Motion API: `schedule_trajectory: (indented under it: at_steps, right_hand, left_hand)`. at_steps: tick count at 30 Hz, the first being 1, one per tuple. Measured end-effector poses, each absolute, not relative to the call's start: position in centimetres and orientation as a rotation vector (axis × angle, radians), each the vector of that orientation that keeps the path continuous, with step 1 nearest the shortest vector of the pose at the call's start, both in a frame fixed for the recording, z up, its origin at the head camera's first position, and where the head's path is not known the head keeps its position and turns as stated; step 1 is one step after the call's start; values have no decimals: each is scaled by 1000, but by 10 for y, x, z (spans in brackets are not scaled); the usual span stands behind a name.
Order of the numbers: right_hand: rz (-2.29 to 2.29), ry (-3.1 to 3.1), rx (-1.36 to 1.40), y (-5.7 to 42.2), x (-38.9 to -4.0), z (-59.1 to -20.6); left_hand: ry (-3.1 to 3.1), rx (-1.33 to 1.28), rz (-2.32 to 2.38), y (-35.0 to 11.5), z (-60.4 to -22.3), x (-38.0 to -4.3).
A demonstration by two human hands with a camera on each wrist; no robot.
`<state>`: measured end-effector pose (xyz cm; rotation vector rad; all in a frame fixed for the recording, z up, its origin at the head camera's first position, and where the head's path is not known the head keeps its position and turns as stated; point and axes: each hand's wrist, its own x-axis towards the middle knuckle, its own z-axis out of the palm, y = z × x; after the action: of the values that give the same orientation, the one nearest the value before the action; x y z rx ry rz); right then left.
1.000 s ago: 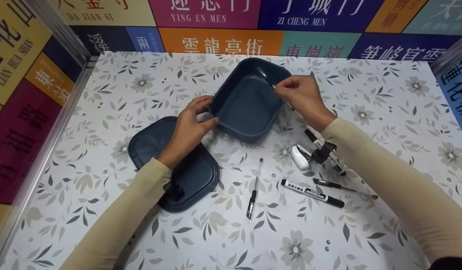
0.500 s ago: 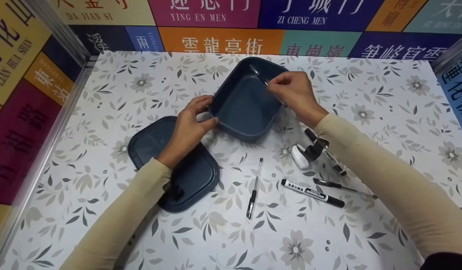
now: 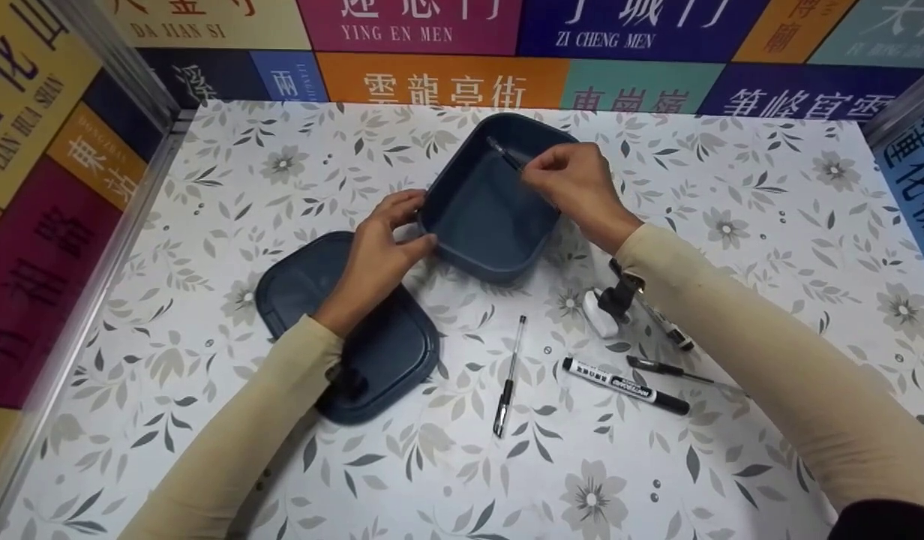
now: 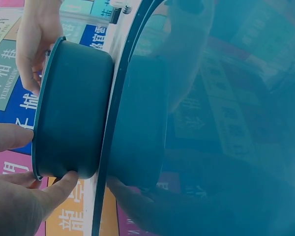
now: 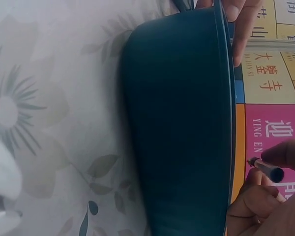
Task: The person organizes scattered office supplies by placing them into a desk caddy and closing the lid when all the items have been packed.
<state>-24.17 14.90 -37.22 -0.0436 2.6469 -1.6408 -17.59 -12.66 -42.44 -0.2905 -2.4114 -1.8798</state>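
A dark blue rectangular box point(image 3: 492, 217) stands without its lid near the back of the table. My left hand point(image 3: 383, 251) grips its left side, with fingers at the rim and the thumb on the outer wall, as the left wrist view shows. Above the box's right side, my right hand point(image 3: 578, 184) pinches a pen point(image 3: 504, 153). The pen slants over the inside of the box, one end pointing to the back left. Part of it is hidden behind the fingers; in the right wrist view its dark end point(image 5: 273, 173) sticks out past the thumb.
A matching lid point(image 3: 387, 352) lies beneath my left forearm. On the flowered table are a black gel pen point(image 3: 509, 379), a whiteboard marker point(image 3: 623, 386), another pen point(image 3: 668, 367), a white object point(image 3: 599, 315) and a partly covered marker point(image 3: 668, 326). Printed panels point(image 3: 439, 82) border the table.
My right hand has moved left with the pen, bringing it farther over the box. My left hand and the box have stayed in place.
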Motion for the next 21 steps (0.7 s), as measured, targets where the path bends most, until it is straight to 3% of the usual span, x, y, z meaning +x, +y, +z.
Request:
schedule_trajectory:
  at_steps: [21]
  right_hand:
    - [-1730, 2614, -67, 146, -238, -371]
  left_hand:
    - [-2391, -291, -1893, -126, -425, -176]
